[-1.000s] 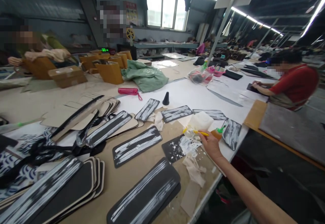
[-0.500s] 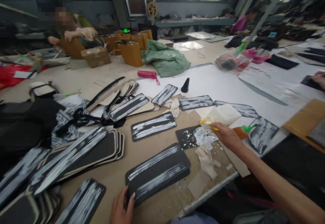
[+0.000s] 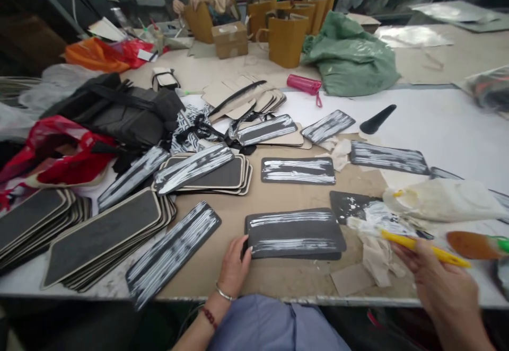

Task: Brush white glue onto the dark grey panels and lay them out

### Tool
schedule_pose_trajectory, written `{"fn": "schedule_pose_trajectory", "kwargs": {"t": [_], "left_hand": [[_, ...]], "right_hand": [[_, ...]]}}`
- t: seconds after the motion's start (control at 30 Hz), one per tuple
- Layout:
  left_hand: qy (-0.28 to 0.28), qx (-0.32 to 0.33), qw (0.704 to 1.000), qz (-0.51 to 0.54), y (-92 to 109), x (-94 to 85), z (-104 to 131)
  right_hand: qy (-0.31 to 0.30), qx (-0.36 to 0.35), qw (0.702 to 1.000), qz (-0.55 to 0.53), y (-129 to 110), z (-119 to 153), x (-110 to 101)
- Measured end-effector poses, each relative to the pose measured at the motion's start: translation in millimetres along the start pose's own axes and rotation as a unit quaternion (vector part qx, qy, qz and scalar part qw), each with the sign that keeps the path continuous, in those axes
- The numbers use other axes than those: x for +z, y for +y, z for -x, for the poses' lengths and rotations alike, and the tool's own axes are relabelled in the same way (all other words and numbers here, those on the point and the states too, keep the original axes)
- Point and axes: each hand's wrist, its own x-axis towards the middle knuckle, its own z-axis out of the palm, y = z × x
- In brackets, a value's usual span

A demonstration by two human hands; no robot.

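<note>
In front of me lies a dark rectangular panel [image 3: 294, 230] with two streaky white bands, a second dark panel edge showing beneath it. My left hand [image 3: 235, 261] grips its left edge, thumb and fingers at the corner. My right hand [image 3: 439, 277] is closed around a yellow-handled brush [image 3: 413, 242], whose white-coated tip is just right of the panel. Behind the brush, a dark board [image 3: 345, 208] is smeared with white paste, and a pale, soft-looking bag [image 3: 449, 200] rests against it. Another striped panel [image 3: 298, 170] lies farther back.
Stacks of pale-edged dark panels [image 3: 107, 234] and a streaked panel [image 3: 175, 253] lie to the left. An orange-brown bottle [image 3: 471, 245] with a green tip is at right. Farther back are a black cone [image 3: 377, 119], a pink case [image 3: 304, 83] and a green sack [image 3: 353, 56]. A co-worker [image 3: 210, 1] handles a brown piece.
My view has swung left and down. My right hand has drawn the brush back from the pasty board toward the panel's right side. My left hand stays at the panel's edge.
</note>
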Motion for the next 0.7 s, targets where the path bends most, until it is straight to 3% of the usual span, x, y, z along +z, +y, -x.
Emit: {"fn": "schedule_pose_trajectory", "kwargs": {"t": [0.07,0.17,0.33,0.5,0.7], "left_hand": [[0.003,0.031,0.999,-0.010,-2,-4.0,3],[-0.014,0.087,0.996,-0.025,-6,-12.2,6],[-0.062,0.169,0.983,-0.037,-11,-21.2,9],[-0.092,0.201,0.974,-0.043,-12,-20.7,4],[-0.082,0.215,0.972,-0.040,-13,-16.3,-2]], "right_hand": [[-0.042,0.086,0.995,-0.040,-8,36,47],[-0.136,0.123,0.981,-0.069,-15,80,108],[-0.187,0.117,0.972,-0.077,-8,117,170],[-0.169,0.118,0.977,-0.057,2,123,196],[-0.147,0.071,0.987,0.007,-5,129,179]]}}
